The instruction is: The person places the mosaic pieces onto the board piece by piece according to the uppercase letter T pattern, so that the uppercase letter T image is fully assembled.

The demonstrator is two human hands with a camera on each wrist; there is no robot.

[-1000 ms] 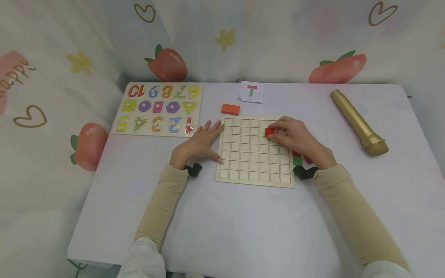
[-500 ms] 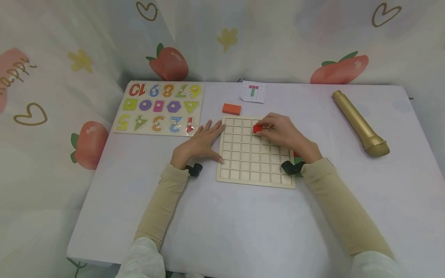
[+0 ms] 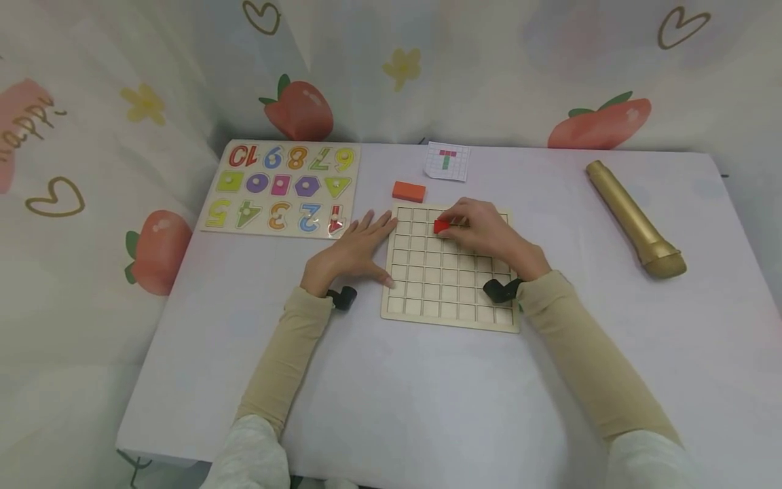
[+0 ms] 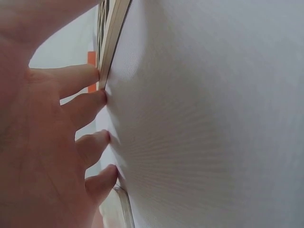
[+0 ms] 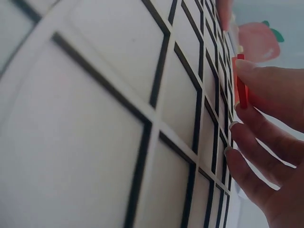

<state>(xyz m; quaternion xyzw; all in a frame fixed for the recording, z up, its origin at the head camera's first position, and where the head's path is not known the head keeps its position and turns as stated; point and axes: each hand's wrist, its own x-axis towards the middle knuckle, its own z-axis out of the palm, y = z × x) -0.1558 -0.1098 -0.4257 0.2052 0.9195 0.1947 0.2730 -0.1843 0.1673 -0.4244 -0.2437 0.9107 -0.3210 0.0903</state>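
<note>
A pale wooden grid board point(image 3: 415, 291) lies on the table, its cells bounded by dark grooves. My right hand point(image 3: 482, 229) pinches a small red square tile point(image 3: 441, 226) between thumb and index finger over the upper part of the board. In the right wrist view the red tile point(image 5: 242, 83) is seen edge-on; whether it touches the board I cannot tell. My left hand point(image 3: 353, 255) lies with fingers spread at the board's left edge, thumb and fingertips touching it or the table beside it. The left wrist view shows the straight fingers point(image 4: 88, 145) on the tabletop.
Behind the board lies an orange block point(image 3: 408, 191), with a paper card point(image 3: 447, 161) bearing a red and green T pattern. A number and shape puzzle point(image 3: 281, 189) sits at the back left, a gold microphone point(image 3: 635, 219) at the right. My right forearm mostly hides green tiles.
My right hand has moved left across the board's upper rows, carrying the red tile. The forearm now covers the tiles seen earlier at the board's right edge. My left hand has stayed put.
</note>
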